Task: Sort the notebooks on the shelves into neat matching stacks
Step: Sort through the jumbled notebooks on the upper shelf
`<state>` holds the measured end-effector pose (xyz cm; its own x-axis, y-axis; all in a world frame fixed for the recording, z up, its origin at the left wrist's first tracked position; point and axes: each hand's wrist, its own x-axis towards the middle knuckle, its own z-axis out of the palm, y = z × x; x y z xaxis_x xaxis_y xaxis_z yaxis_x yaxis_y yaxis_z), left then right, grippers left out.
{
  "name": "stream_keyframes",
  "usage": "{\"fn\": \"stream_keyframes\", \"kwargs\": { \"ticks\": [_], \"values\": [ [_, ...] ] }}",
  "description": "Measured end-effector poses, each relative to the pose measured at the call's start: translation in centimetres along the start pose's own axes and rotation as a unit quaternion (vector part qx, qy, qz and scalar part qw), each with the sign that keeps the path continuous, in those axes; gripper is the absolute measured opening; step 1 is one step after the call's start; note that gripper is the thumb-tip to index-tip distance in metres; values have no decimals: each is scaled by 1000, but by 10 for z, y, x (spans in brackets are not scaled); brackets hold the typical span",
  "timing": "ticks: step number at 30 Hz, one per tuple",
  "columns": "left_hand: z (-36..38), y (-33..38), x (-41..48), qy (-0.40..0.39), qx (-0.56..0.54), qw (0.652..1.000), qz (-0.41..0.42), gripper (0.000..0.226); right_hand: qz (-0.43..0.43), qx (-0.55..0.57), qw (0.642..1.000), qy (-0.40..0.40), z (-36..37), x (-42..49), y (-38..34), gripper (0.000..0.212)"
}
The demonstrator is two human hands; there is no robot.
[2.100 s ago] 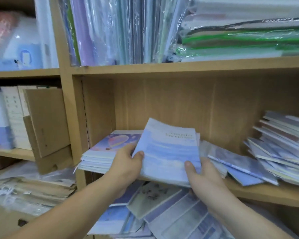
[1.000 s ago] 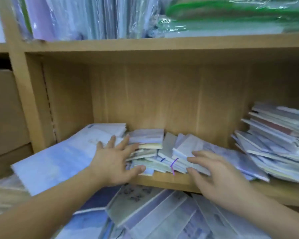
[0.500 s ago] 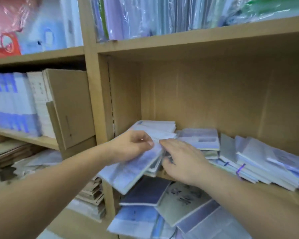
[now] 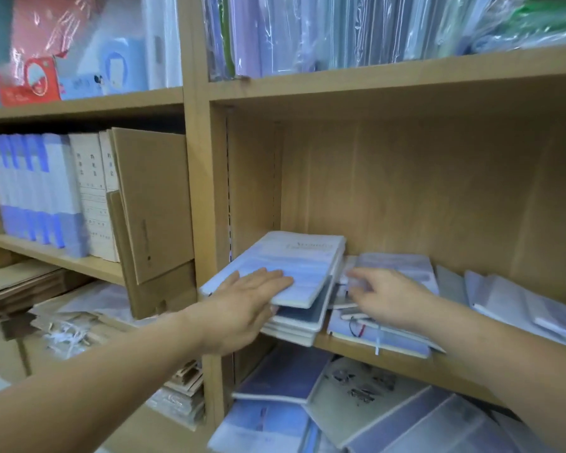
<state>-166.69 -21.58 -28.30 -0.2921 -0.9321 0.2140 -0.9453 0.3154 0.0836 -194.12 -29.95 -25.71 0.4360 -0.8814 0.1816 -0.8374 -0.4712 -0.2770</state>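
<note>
A stack of pale blue notebooks (image 4: 294, 256) lies at the left end of the middle wooden shelf (image 4: 347, 346), its front overhanging the edge. My left hand (image 4: 249, 297) rests flat on the top notebook with straight fingers. My right hand (image 4: 386, 297) hovers over a messy pile of smaller light notebooks (image 4: 396, 269) just to the right, fingers spread and relaxed, holding nothing. More loose notebooks (image 4: 510, 302) fan out to the right along the same shelf.
Below, a lower shelf holds scattered blue and grey notebooks (image 4: 350, 407). A wooden upright (image 4: 206, 197) divides the bays; a cardboard sheet (image 4: 154, 204) and white-blue binders (image 4: 33, 191) stand left. Plastic-wrapped folders (image 4: 324, 31) fill the top shelf.
The large blue notebook now lies flat on the left stack. My left hand has flattened on top of it, and my right hand has moved right to the smaller pile.
</note>
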Motion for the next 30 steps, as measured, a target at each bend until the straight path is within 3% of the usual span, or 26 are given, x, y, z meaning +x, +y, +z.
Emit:
{"fn": "stream_keyframes", "kwargs": {
  "ticks": [1,3,5,7,9,14,20,24,30],
  "values": [
    [0,2,8,-11,-12,1000,-7,55,-14,-45,999,-26,0,-7,7,59],
    [0,6,16,-17,-29,999,-21,58,-43,-154,983,-88,2,-21,16,111],
    [5,19,16,7,1,1000,-3,75,-54,-240,964,-102,9,-27,21,137],
    [18,38,13,42,56,996,54,89,-75,-287,952,-70,14,-26,22,134],
    [34,43,15,70,128,984,100,83,-93,-289,951,-57,9,-23,26,126],
    [39,33,22,77,229,964,113,62,-134,-245,956,-84,-12,-22,48,99],
    [26,39,20,33,177,979,96,72,-162,-218,960,-68,-17,-25,70,80],
    [27,36,23,66,242,961,115,67,-179,-215,958,-57,-26,-30,74,67],
    [8,37,53,131,178,971,88,51,-191,-212,957,-44,-33,-51,87,62]
  ]
}}
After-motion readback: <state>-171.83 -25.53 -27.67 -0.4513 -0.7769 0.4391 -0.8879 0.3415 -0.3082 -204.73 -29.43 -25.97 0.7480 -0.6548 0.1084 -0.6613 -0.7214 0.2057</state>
